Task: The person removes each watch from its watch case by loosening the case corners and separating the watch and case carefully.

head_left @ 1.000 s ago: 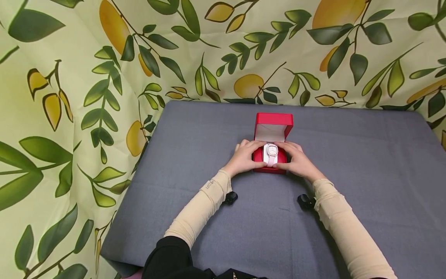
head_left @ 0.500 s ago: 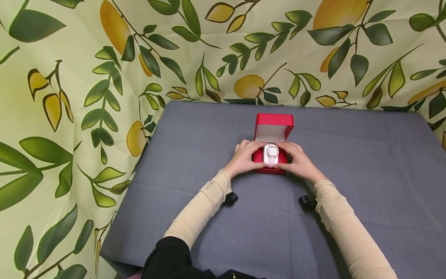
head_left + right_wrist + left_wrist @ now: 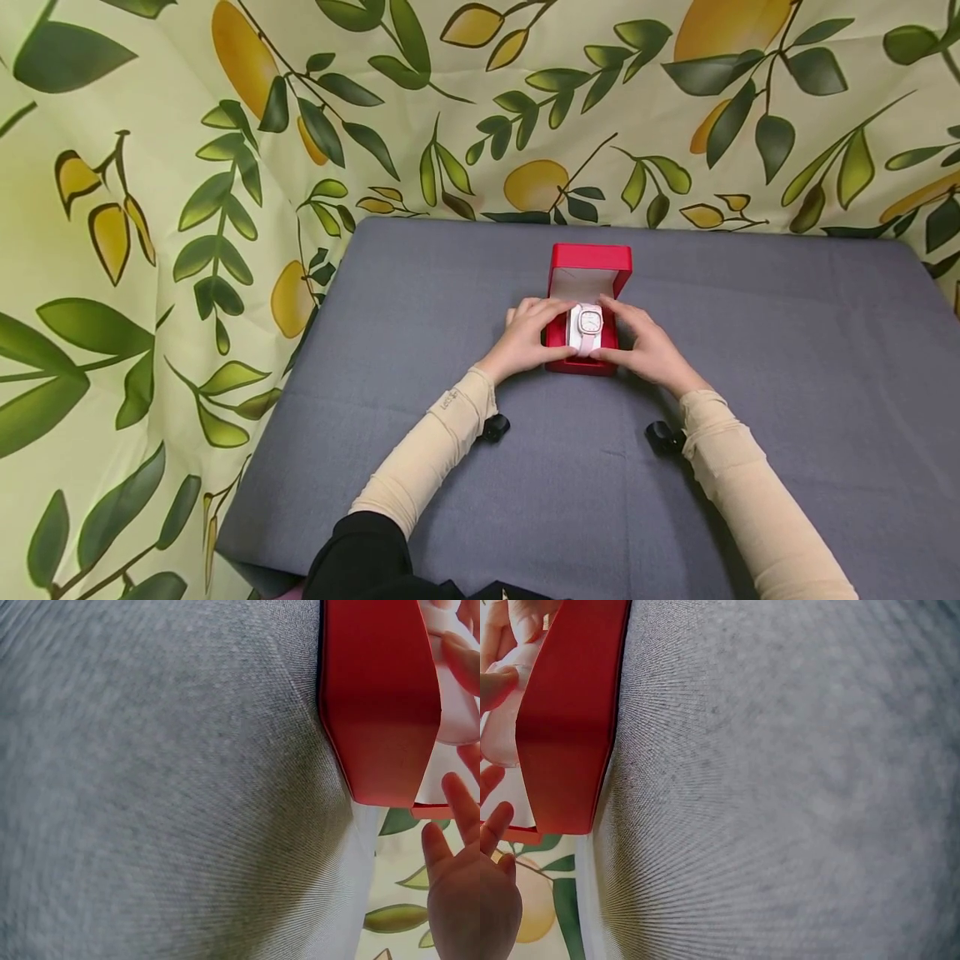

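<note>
Centrally, watch (image 3: pixel 588 327) sits between left hand (image 3: pixel 525 342) and right hand (image 3: pixel 645 350).

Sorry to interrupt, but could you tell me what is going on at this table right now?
A person sits at a grey table with a red box in front of them, its lid standing open at the back. A white and pink watch sits in the box. The left hand and right hand are on either side of it, fingers pinching the watch by its sides. It looks partly raised from the box, though I cannot tell if it is free.
</note>
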The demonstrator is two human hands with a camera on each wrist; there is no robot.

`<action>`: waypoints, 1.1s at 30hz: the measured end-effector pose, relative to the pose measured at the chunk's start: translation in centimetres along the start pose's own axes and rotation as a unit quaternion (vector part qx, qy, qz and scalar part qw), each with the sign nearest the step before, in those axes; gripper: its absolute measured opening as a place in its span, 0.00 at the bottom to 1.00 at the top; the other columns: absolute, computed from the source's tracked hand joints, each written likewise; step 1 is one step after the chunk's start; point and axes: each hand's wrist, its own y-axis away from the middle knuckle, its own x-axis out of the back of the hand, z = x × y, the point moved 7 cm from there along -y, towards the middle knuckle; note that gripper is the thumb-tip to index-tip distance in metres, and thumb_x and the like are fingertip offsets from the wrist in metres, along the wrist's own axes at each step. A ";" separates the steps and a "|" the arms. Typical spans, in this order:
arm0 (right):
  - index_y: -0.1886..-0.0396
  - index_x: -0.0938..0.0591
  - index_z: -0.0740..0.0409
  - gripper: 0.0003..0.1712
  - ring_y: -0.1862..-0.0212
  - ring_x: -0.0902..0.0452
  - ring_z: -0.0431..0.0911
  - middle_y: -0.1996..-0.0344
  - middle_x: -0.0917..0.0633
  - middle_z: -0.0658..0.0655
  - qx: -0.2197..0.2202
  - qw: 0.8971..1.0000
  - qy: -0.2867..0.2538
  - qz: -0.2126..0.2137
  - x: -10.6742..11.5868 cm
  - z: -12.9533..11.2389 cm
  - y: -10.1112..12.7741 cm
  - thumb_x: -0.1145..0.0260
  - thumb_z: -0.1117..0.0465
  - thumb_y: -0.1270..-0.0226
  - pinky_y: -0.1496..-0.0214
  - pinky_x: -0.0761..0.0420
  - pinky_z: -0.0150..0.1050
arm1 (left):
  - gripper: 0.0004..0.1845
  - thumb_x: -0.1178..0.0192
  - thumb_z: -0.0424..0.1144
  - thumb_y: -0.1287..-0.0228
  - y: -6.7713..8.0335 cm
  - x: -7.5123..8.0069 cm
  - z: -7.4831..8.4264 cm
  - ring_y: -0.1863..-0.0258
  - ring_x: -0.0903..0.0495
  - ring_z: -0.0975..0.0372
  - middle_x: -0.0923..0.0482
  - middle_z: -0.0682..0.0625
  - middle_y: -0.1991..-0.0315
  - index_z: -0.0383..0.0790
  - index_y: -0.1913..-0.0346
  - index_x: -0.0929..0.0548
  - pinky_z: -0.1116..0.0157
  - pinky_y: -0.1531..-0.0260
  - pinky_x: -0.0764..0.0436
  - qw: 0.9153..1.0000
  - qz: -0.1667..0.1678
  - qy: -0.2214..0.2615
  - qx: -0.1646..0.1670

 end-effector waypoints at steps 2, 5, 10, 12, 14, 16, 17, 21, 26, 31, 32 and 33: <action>0.29 0.42 0.56 0.50 0.35 0.39 0.61 0.38 0.29 0.65 -0.003 1.000 -0.012 0.003 0.1 -0.1 0.0 0.27 0.62 0.50 0.37 0.40 0.65 | 0.31 0.35 0.48 0.44 -0.1 0.1 0.1 0.39 0.35 0.59 0.28 0.53 0.39 0.49 0.37 0.29 0.58 0.49 0.39 1.000 -0.005 0.008 0.000; 0.27 0.46 0.55 0.51 0.35 0.37 0.61 0.39 0.27 0.64 0.005 1.000 -0.024 -0.001 -0.2 -0.3 -0.2 0.29 0.64 0.47 0.37 0.39 0.64 | 0.30 0.39 0.46 0.40 -0.1 -0.2 0.4 0.36 0.35 0.59 0.30 0.50 0.37 0.46 0.34 0.32 0.59 0.48 0.38 0.999 -0.032 0.016 -0.008; 0.27 0.49 0.56 0.50 0.37 0.33 0.60 0.37 0.28 0.64 0.021 0.999 -0.029 -0.011 -1.1 -0.7 -0.5 0.31 0.65 0.44 0.38 0.35 0.60 | 0.34 0.39 0.46 0.40 -0.1 -0.6 0.2 0.35 0.35 0.58 0.32 0.48 0.35 0.43 0.31 0.37 0.58 0.48 0.35 0.998 -0.056 0.007 0.001; 0.27 0.48 0.56 0.49 0.37 0.32 0.60 0.38 0.28 0.64 0.017 0.999 -0.037 -0.005 -1.2 -0.7 -0.5 0.31 0.65 0.44 0.38 0.34 0.59 | 0.34 0.38 0.46 0.41 -0.1 -0.5 0.0 0.37 0.35 0.57 0.31 0.48 0.37 0.44 0.32 0.36 0.58 0.48 0.35 0.999 -0.046 0.004 0.011; 0.28 0.47 0.58 0.49 0.38 0.32 0.60 0.38 0.28 0.64 0.016 0.999 -0.045 0.003 -1.2 -0.7 -0.4 0.31 0.66 0.45 0.37 0.35 0.59 | 0.34 0.37 0.46 0.42 -0.1 -0.5 -0.1 0.39 0.35 0.57 0.30 0.49 0.37 0.45 0.33 0.34 0.58 0.49 0.35 0.999 -0.038 0.000 0.012; 0.29 0.45 0.60 0.47 0.37 0.33 0.59 0.37 0.29 0.64 0.010 0.999 -0.045 0.009 -1.1 -0.5 -0.4 0.31 0.67 0.46 0.36 0.35 0.58 | 0.33 0.37 0.47 0.42 -0.2 -0.6 -0.1 0.41 0.35 0.57 0.29 0.50 0.37 0.45 0.34 0.33 0.59 0.50 0.36 0.999 -0.038 0.003 0.009; 0.29 0.44 0.61 0.47 0.37 0.33 0.59 0.37 0.29 0.65 0.006 0.999 -0.043 0.010 -1.1 -0.4 -0.3 0.30 0.67 0.46 0.36 0.35 0.57 | 0.32 0.37 0.48 0.42 -0.2 -0.7 -0.1 0.42 0.35 0.57 0.29 0.50 0.37 0.45 0.34 0.33 0.59 0.50 0.36 0.999 -0.040 0.005 0.008; 0.31 0.39 0.62 0.42 0.38 0.33 0.60 0.35 0.32 0.66 0.007 1.000 -0.020 0.002 -0.9 -0.5 -0.2 0.31 0.63 0.45 0.37 0.35 0.58 | 0.32 0.37 0.48 0.42 -0.1 -0.9 -0.1 0.43 0.35 0.58 0.29 0.51 0.37 0.46 0.35 0.32 0.61 0.52 0.37 0.999 -0.042 0.004 0.013; 0.37 0.31 0.60 0.35 0.39 0.32 0.58 0.38 0.29 0.65 0.030 0.999 0.006 0.013 -0.7 -0.8 -0.1 0.30 0.63 0.45 0.40 0.32 0.57 | 0.33 0.37 0.48 0.43 -0.1 -0.9 0.0 0.43 0.35 0.58 0.28 0.51 0.38 0.46 0.34 0.32 0.60 0.52 0.37 0.999 -0.041 -0.002 0.008; 0.41 0.26 0.57 0.30 0.40 0.31 0.54 0.41 0.25 0.62 0.053 0.998 0.018 0.029 -0.4 -1.0 0.0 0.30 0.63 0.45 0.40 0.32 0.55 | 0.37 0.35 0.49 0.45 -0.1 -1.0 0.1 0.41 0.36 0.58 0.30 0.50 0.37 0.47 0.33 0.35 0.60 0.52 0.37 0.998 -0.059 -0.007 0.006; 0.41 0.26 0.57 0.29 0.40 0.31 0.53 0.41 0.25 0.62 0.053 0.998 0.018 0.030 -0.3 -1.0 0.0 0.30 0.63 0.45 0.40 0.32 0.54 | 0.37 0.35 0.49 0.46 -0.1 -1.1 0.1 0.41 0.36 0.58 0.31 0.50 0.36 0.47 0.32 0.35 0.60 0.52 0.37 0.998 -0.063 -0.009 0.007; 0.41 0.26 0.57 0.29 0.40 0.30 0.53 0.42 0.24 0.62 0.051 0.998 0.016 0.030 -0.3 -1.0 0.1 0.31 0.62 0.44 0.40 0.31 0.54 | 0.38 0.35 0.49 0.46 -0.1 -1.1 0.1 0.41 0.36 0.58 0.31 0.51 0.36 0.47 0.32 0.36 0.60 0.51 0.37 0.998 -0.066 -0.012 0.008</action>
